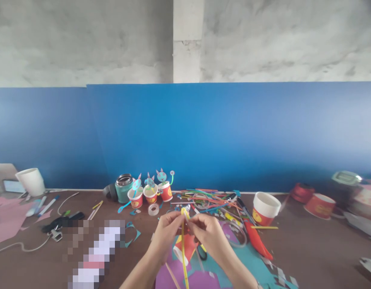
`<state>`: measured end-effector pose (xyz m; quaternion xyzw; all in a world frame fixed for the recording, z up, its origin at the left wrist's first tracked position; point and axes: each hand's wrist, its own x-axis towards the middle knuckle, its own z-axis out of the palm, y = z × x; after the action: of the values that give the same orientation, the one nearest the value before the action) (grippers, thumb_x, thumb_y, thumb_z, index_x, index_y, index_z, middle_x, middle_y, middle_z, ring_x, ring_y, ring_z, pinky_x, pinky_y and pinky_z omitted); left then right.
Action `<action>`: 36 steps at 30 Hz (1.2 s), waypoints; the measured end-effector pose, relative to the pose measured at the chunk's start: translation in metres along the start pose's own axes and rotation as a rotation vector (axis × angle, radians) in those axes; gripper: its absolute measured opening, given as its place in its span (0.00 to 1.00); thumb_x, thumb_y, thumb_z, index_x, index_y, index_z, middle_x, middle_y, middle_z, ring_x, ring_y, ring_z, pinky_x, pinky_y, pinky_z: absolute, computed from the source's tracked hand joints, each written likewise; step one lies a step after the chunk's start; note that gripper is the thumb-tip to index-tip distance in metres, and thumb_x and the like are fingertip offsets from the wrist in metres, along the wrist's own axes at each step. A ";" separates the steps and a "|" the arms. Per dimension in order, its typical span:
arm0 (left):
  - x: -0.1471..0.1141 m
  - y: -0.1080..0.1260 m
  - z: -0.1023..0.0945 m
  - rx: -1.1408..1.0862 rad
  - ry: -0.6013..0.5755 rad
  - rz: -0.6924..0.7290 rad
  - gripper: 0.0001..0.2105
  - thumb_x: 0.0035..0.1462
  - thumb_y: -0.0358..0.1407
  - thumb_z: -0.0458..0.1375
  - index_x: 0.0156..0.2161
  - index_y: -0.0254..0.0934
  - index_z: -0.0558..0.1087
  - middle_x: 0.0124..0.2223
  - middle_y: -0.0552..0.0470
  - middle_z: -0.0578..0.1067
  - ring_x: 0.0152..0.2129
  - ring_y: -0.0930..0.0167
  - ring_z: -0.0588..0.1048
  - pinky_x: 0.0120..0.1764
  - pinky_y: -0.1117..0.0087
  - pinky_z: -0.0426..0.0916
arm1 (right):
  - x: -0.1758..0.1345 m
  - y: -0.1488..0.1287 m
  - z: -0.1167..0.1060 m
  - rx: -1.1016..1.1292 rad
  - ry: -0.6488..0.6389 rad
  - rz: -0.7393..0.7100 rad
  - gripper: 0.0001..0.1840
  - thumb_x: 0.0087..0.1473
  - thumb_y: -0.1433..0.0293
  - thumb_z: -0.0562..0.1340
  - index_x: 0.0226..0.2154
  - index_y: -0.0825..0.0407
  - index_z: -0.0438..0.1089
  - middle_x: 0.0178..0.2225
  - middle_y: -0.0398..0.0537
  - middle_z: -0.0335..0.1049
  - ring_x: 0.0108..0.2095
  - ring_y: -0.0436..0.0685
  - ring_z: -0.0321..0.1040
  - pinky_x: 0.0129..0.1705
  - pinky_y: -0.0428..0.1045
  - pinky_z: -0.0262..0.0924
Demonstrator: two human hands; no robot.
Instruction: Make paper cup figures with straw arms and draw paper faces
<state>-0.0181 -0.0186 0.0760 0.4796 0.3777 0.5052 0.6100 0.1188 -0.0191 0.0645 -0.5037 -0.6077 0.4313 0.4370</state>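
Here, left grip (167, 228), right grip (208, 229) pinched on yellow strip (183, 249), length hanging below.

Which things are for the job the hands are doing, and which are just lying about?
Probably for the job:
yellow strip, between the left hand and right hand
tipped red-and-white cup below

Probably just lying about:
teal flask
white cup, far left
blue-capped pen

"What colour is the long strip (185, 269)?"
"Yellow. The paper cup (190, 245) is red with yellow, white inside."
"Others?"
"One purple sheet (200, 281), one teal sheet (248, 261); the table (317, 253) is dark brown."
"The partition (185, 132)?"
"Plain blue, and the wall (113, 40) mottled grey."
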 end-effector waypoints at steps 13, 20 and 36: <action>0.002 -0.014 0.002 0.083 0.089 0.080 0.14 0.48 0.44 0.62 0.25 0.32 0.72 0.21 0.54 0.71 0.21 0.73 0.69 0.28 0.73 0.64 | -0.008 -0.010 0.001 -0.198 0.054 -0.025 0.16 0.50 0.62 0.57 0.18 0.53 0.63 0.16 0.43 0.66 0.20 0.51 0.62 0.23 0.45 0.54; 0.002 -0.011 -0.002 0.024 0.070 0.050 0.16 0.46 0.46 0.63 0.24 0.33 0.70 0.20 0.54 0.71 0.19 0.75 0.68 0.26 0.75 0.63 | -0.007 -0.015 -0.015 -0.128 0.004 -0.100 0.13 0.51 0.61 0.58 0.22 0.53 0.65 0.18 0.40 0.63 0.20 0.48 0.57 0.22 0.44 0.50; 0.002 -0.015 0.000 0.308 0.064 0.086 0.17 0.48 0.46 0.60 0.24 0.30 0.74 0.19 0.53 0.69 0.18 0.75 0.66 0.23 0.75 0.60 | -0.008 -0.015 -0.006 -0.231 0.170 -0.197 0.10 0.50 0.66 0.59 0.22 0.53 0.69 0.22 0.44 0.70 0.24 0.52 0.63 0.27 0.45 0.54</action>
<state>-0.0139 -0.0172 0.0613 0.5668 0.4488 0.4821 0.4948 0.1220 -0.0284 0.0798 -0.5232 -0.6606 0.2696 0.4660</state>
